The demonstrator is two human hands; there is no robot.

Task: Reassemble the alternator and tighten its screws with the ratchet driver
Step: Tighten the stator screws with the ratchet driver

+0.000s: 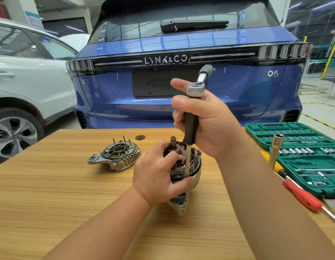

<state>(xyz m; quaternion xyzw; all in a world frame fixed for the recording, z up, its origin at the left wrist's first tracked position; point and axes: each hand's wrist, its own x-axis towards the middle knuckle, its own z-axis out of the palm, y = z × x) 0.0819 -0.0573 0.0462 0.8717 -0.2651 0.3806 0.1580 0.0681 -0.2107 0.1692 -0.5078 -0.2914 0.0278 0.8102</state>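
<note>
The alternator body stands near the centre of the wooden worktop, with its copper windings exposed and its shaft end pointing upward. The left hand grips the body from the near left side; its fingers are curled over the top edge and the thumb presses against the lower front rim.

The ratchet driver stands nearly upright over the body. Its metal shaft descends along the right side of the windings, and the socket tip meets the housing just above the left thumb. The right hand is wrapped around the black handle, fingers curled tightly, with the thumb extended upward beside the ratchet head. The green ratchet grip projects up and to the right from that head.

The separate end cover, with studs standing up from it, lies on the worktop just to the left of the body, not touching it.

On the right edge of the worktop lie an open green socket set case, a long socket standing tilted, and a red-handled screwdriver. A blue car is parked behind the worktop, with a white car to its left.
</note>
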